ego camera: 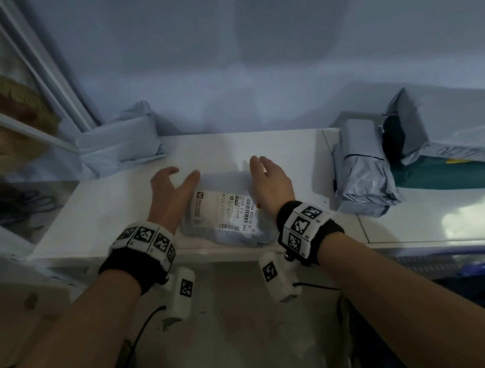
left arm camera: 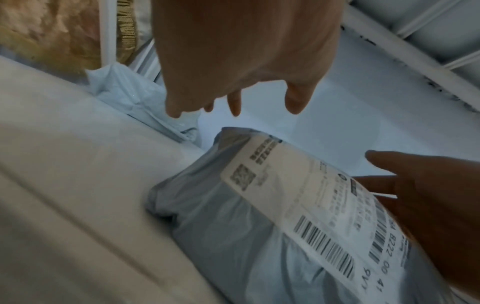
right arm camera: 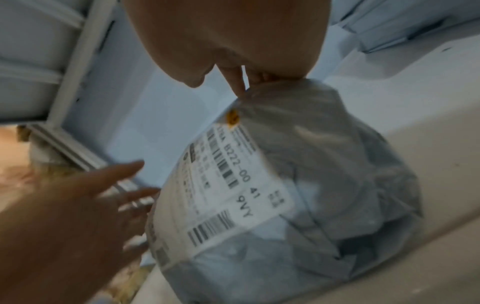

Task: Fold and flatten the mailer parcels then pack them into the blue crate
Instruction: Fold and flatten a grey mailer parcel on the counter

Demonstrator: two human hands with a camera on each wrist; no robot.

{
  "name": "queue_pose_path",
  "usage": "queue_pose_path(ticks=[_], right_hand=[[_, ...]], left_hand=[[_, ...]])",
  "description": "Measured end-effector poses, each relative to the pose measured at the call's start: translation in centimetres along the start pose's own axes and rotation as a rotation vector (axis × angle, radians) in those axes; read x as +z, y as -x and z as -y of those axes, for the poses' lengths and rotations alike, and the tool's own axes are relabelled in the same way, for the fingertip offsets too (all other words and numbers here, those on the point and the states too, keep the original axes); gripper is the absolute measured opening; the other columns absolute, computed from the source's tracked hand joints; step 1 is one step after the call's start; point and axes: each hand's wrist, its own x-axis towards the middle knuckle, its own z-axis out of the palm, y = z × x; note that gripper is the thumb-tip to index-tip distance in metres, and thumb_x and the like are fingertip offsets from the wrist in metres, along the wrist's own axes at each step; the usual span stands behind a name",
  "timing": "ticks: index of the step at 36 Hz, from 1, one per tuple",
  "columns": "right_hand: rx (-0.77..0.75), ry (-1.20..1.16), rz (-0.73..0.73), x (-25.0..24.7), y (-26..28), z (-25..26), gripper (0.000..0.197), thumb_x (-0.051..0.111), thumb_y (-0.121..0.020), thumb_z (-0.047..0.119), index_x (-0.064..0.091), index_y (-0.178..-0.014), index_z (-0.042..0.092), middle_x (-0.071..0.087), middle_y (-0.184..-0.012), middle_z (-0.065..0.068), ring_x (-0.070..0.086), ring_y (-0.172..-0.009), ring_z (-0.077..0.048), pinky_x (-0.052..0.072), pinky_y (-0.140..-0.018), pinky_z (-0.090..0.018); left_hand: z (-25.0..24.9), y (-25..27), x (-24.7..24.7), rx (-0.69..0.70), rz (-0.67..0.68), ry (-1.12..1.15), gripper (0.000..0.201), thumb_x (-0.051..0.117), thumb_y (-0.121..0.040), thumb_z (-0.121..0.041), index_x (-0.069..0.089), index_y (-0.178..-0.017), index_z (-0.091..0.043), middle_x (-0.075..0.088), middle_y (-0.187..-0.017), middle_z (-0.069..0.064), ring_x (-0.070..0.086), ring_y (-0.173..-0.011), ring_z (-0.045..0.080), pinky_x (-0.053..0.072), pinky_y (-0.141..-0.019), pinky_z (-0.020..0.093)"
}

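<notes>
A grey mailer parcel [ego camera: 223,213] with a white barcode label lies near the front edge of the white table [ego camera: 118,206]. My left hand [ego camera: 183,175] hovers just left of it, thumb and fingers spread, holding nothing. My right hand [ego camera: 261,168] lies along the parcel's right side with straight fingers. In the right wrist view its fingertips [right arm camera: 237,86] touch the far edge of the parcel [right arm camera: 324,185]. The left wrist view shows the left hand [left arm camera: 246,98] above the table beyond the parcel [left arm camera: 221,226], and the right hand [left arm camera: 428,205] on the label's far end.
A light blue mailer [ego camera: 120,145] sits at the back left. A grey wrapped parcel [ego camera: 361,175] and a torn grey mailer over a dark green item [ego camera: 436,164] lie to the right. A blue edge [ego camera: 476,267] shows below the table at right. A white rack [ego camera: 32,63] stands on the left.
</notes>
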Motion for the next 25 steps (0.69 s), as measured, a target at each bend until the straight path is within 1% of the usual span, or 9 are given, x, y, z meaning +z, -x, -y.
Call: queue_pose_path(ticks=[1, 3, 5, 7, 9, 12, 16, 21, 25], right_hand=[[-0.038, 0.067, 0.023, 0.3, 0.1, 0.0, 0.052, 0.033, -0.099, 0.05, 0.059, -0.119, 0.011, 0.059, -0.126, -0.007, 0.052, -0.117, -0.021, 0.037, -0.098, -0.029], [-0.127, 0.156, 0.001, 0.9, 0.1, -0.7, 0.045, 0.035, -0.099, 0.041, 0.058, -0.086, 0.005, 0.062, -0.094, -0.006, 0.055, -0.089, -0.022, 0.036, -0.075, -0.027], [-0.166, 0.154, -0.042, 1.2, -0.2, -1.8, 0.036, 0.04, -0.099, 0.032, 0.064, -0.093, 0.006, 0.065, -0.1, -0.004, 0.057, -0.094, -0.02, 0.038, -0.077, -0.025], [-0.129, 0.046, -0.063, 0.9, 0.0, -2.6, 0.031, 0.045, -0.098, 0.033, 0.065, -0.117, 0.019, 0.061, -0.124, 0.005, 0.054, -0.113, -0.011, 0.037, -0.096, -0.02], [-0.029, -0.116, -0.075, 1.1, -0.2, -3.5, 0.032, 0.048, -0.097, 0.037, 0.062, -0.124, 0.029, 0.058, -0.13, 0.01, 0.051, -0.119, -0.007, 0.037, -0.106, -0.025], [0.113, -0.34, -0.084, 1.7, -0.7, -4.0, 0.031, 0.049, -0.092, 0.042, 0.065, -0.117, 0.034, 0.064, -0.121, 0.011, 0.059, -0.112, -0.009, 0.046, -0.103, -0.034], [0.246, -0.544, -0.097, 1.5, -1.4, -4.4, 0.025, 0.05, -0.094, 0.035, 0.07, -0.107, 0.027, 0.07, -0.101, 0.011, 0.066, -0.093, -0.007, 0.052, -0.08, -0.021], [0.322, -0.458, -0.137, 2.0, -1.9, -4.9, 0.04, 0.043, -0.085, 0.045, 0.072, -0.104, 0.026, 0.071, -0.109, 0.001, 0.064, -0.103, -0.021, 0.049, -0.096, -0.034], [0.291, -0.312, -0.151, 1.7, -2.0, -4.7, 0.045, 0.027, -0.093, 0.039, 0.067, -0.102, 0.023, 0.065, -0.115, -0.007, 0.058, -0.107, -0.028, 0.043, -0.102, -0.04]], left_hand=[[-0.3, -0.1, 0.1, 0.024, 0.012, 0.038, 0.052, 0.059, -0.091, -0.042, 0.044, -0.136, -0.021, 0.035, -0.144, -0.002, 0.039, -0.128, 0.014, 0.03, -0.101, 0.025], [-0.6, -0.2, 0.5, 0.071, 0.06, 0.051, 0.044, 0.052, -0.095, -0.041, 0.048, -0.136, -0.024, 0.045, -0.133, -0.011, 0.042, -0.12, 0.007, 0.029, -0.098, 0.022], [-0.1, -0.5, 1.3, 0.093, 0.124, -0.002, 0.035, 0.05, -0.097, -0.04, 0.057, -0.129, -0.025, 0.052, -0.124, -0.013, 0.047, -0.117, 0.007, 0.033, -0.1, 0.024], [0.8, -0.4, 2.2, 0.111, 0.144, -0.05, 0.031, 0.052, -0.095, -0.038, 0.062, -0.121, -0.025, 0.059, -0.124, -0.01, 0.054, -0.115, 0.012, 0.039, -0.103, 0.029], [2.0, -0.7, 2.9, 0.106, 0.098, 0.011, 0.026, 0.056, -0.093, -0.034, 0.066, -0.115, -0.025, 0.064, -0.117, -0.007, 0.059, -0.106, 0.012, 0.046, -0.097, 0.03], [2.7, -1.2, 3.6, 0.038, 0.035, 0.199, 0.02, 0.057, -0.093, -0.029, 0.068, -0.109, -0.023, 0.067, -0.103, -0.008, 0.062, -0.09, 0.009, 0.05, -0.082, 0.026], [3.4, -1.8, 4.2, -0.172, 0.055, 0.483, 0.026, 0.054, -0.093, -0.037, 0.072, -0.103, -0.021, 0.072, -0.097, 0.004, 0.066, -0.084, 0.02, 0.051, -0.08, 0.034], [3.4, -1.9, 4.4, -0.239, 0.049, 0.52, 0.028, 0.051, -0.092, -0.042, 0.074, -0.083, -0.028, 0.072, -0.081, 0.0, 0.065, -0.08, 0.021, 0.05, -0.078, 0.033], [2.9, -1.3, 3.8, -0.265, 0.019, 0.42, 0.033, 0.051, -0.084, -0.052, 0.072, -0.087, -0.027, 0.071, -0.083, 0.005, 0.065, -0.075, 0.02, 0.051, -0.079, 0.038]])
